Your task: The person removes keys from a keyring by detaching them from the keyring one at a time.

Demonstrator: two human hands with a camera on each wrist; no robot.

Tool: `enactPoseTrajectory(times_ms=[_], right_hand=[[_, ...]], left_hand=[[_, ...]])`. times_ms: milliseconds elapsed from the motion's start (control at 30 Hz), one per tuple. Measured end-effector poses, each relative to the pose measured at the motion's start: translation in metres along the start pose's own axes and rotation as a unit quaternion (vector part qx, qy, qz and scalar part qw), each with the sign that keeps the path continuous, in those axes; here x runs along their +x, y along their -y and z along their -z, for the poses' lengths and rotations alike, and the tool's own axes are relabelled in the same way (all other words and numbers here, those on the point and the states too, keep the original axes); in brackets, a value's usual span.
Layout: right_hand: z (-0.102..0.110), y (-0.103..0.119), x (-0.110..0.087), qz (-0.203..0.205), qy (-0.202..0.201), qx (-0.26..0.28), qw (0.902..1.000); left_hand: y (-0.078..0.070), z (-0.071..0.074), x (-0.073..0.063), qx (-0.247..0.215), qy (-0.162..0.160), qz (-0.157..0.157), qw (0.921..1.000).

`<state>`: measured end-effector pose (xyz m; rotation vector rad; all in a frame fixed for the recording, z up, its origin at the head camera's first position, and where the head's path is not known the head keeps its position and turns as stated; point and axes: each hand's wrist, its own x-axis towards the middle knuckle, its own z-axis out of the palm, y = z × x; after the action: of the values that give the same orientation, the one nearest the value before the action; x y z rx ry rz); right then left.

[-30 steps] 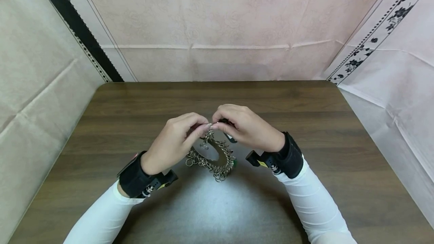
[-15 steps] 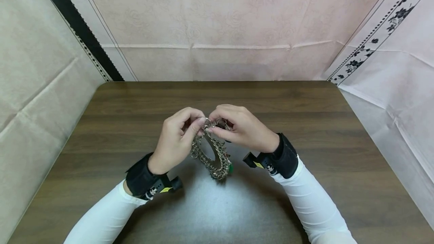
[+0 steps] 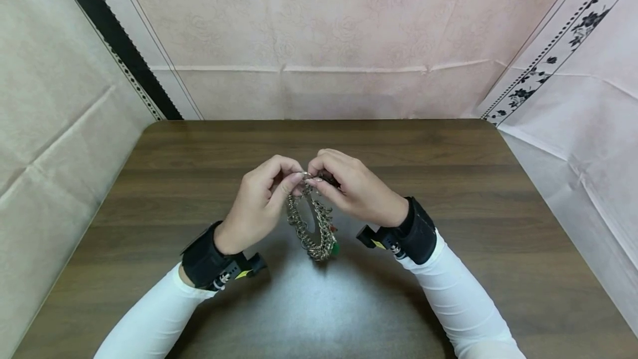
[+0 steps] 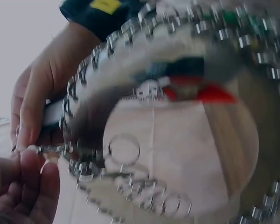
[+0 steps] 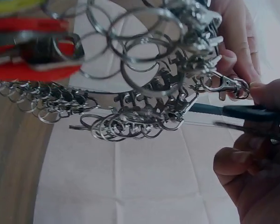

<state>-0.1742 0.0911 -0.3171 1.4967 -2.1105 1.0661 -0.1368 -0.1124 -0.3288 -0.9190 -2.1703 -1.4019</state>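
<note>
A large hoop (image 3: 303, 230) strung with many metal split rings and snap clasps hangs below both hands, tilted. My left hand (image 3: 255, 201) pinches a small snap clasp (image 5: 224, 86) at the hoop's upper end between thumb and fingers. Right beside it, my right hand (image 3: 356, 190) has its thumb and index fingertips at the end of the clasp and holds a dark blue-green item (image 5: 254, 113) with a metal part; its kind is unclear. The fingertips nearly meet, and fingers partly hide the join. A red-and-black item (image 5: 35, 70) hangs from the hoop.
A brown wooden table (image 3: 209, 148) lies under the hands. A green item (image 3: 335, 249) dangles at the hoop's lower right. Pale cloth (image 3: 349, 32) surrounds the table at the back and sides. Each wrist wears a black strap (image 3: 206, 262) with a camera.
Both hands have risen slightly, and the hoop has swung into a narrower, steeper tilt. Split rings showed between the fingertips half a second ago; now the fingertips have closed in around them.
</note>
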Motion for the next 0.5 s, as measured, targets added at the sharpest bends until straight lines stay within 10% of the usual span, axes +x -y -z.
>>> enactPoseTrajectory(times_ms=[333,500], right_hand=[[0.0033,0.0024,0.0000,0.000,0.013,-0.016,0.9998],[0.0018,0.0028,-0.0008,-0.009,0.019,-0.014,0.9997]], left_hand=[[0.0011,0.0065,0.0019,0.175,0.030,-0.113,0.9776],[-0.0020,0.0066,-0.0005,0.188,0.012,-0.111,0.9757]])
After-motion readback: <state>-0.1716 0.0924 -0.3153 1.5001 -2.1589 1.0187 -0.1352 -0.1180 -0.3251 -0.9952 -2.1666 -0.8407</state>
